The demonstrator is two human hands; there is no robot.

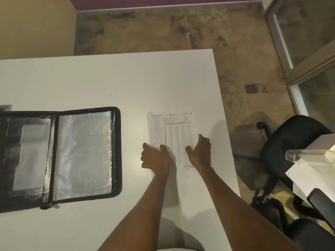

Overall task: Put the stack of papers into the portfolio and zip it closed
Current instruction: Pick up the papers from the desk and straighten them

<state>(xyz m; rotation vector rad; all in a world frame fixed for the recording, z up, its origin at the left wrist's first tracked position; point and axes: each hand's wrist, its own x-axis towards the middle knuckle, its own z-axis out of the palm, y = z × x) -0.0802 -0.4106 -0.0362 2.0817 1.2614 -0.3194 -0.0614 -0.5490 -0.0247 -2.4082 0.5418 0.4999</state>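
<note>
Both hands, left hand & right hand, open on stack of papers, portfolio unzipped

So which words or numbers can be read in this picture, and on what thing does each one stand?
"ENTER": start of a cut-off word at the near edge of the papers, beside the right hand.
Header line and table rows on the papers: too small and blurred to read.
Portfolio: no text visible.
Left hand covers the near left corner of the papers.
</note>
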